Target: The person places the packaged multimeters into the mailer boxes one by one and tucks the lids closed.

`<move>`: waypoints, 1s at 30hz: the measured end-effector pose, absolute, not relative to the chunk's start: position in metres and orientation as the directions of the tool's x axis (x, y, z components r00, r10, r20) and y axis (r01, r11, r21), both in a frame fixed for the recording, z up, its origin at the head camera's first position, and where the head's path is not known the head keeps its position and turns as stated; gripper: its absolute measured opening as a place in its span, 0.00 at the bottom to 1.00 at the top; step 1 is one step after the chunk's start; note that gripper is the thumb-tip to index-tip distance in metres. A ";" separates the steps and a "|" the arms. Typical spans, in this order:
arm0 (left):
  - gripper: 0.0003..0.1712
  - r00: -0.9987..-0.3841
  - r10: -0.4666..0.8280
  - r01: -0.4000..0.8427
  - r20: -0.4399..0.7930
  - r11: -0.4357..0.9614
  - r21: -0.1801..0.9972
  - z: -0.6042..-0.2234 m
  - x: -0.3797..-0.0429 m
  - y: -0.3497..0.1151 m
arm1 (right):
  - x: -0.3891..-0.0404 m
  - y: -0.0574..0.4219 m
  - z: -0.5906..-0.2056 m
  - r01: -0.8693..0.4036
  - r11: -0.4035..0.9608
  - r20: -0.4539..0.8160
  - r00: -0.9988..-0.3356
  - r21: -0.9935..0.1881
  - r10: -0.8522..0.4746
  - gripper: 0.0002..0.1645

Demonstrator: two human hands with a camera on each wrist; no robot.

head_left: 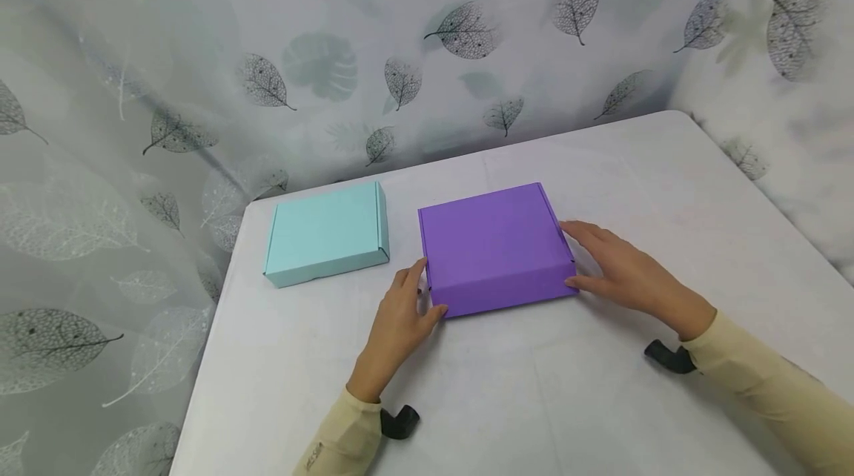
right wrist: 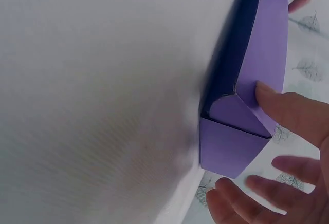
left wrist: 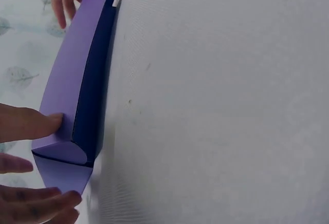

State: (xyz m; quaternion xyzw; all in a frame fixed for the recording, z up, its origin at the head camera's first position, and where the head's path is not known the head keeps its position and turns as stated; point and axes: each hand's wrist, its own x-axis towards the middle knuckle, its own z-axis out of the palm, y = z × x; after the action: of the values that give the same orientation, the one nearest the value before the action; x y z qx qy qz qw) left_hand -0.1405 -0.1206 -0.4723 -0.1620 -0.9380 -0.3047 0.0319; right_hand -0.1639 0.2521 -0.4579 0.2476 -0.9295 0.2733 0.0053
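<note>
A purple cardboard box [head_left: 497, 239] with its lid down lies on the white table, between both hands. At its left front corner is my left hand [head_left: 398, 320], thumb on the front and fairly straight fingers along the left side. My right hand [head_left: 623, 272] is at the opposite side, its thumb [right wrist: 288, 108] against the front panel and its other fingers loosely spread beside the end wall. In the left wrist view, the thumb [left wrist: 36, 124] presses the light purple panel, and a darker face shows below it. The far side of the box is hidden.
A smaller light teal box [head_left: 327, 231] sits to the left of the purple one, near the back left table corner. Leaf-patterned curtains [head_left: 427, 53] hang behind and beside the white table [head_left: 494, 394]. Dark curved pieces [head_left: 400, 422] stick out by both sleeves.
</note>
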 end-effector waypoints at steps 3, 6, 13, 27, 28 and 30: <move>0.48 -0.942 0.298 0.334 0.155 0.775 0.537 -0.471 -0.143 -0.121 | -0.167 0.251 -0.455 -0.518 0.720 0.161 -0.847 -0.462 -0.506 0.53; 0.46 -0.937 0.314 0.346 0.151 0.788 0.509 -0.470 -0.144 -0.121 | -0.169 0.251 -0.454 -0.558 0.709 0.162 -0.821 -0.432 -0.547 0.54; 0.45 -0.929 0.334 0.370 0.160 0.806 0.463 -0.469 -0.148 -0.119 | -0.172 0.248 -0.453 -0.589 0.730 0.125 -0.800 -0.348 -0.587 0.51; 0.45 -0.919 0.329 0.392 0.217 0.822 0.413 -0.474 -0.154 -0.117 | -0.175 0.238 -0.453 -0.592 0.772 0.205 -0.805 -0.231 -0.557 0.50; 0.45 -0.919 0.328 0.392 0.220 0.824 0.409 -0.474 -0.154 -0.117 | -0.175 0.236 -0.453 -0.590 0.776 0.210 -0.807 -0.223 -0.553 0.50; 0.45 -0.918 0.329 0.394 0.223 0.827 0.401 -0.474 -0.154 -0.116 | -0.175 0.234 -0.452 -0.589 0.781 0.221 -0.806 -0.207 -0.549 0.48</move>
State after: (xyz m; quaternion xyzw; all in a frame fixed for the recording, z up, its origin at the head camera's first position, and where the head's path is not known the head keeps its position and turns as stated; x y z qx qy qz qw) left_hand -0.1545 -0.1165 -0.4742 -0.1896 -0.9530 -0.2250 0.0725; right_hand -0.1755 0.2338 -0.4522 0.3024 -0.9408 0.1341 0.0743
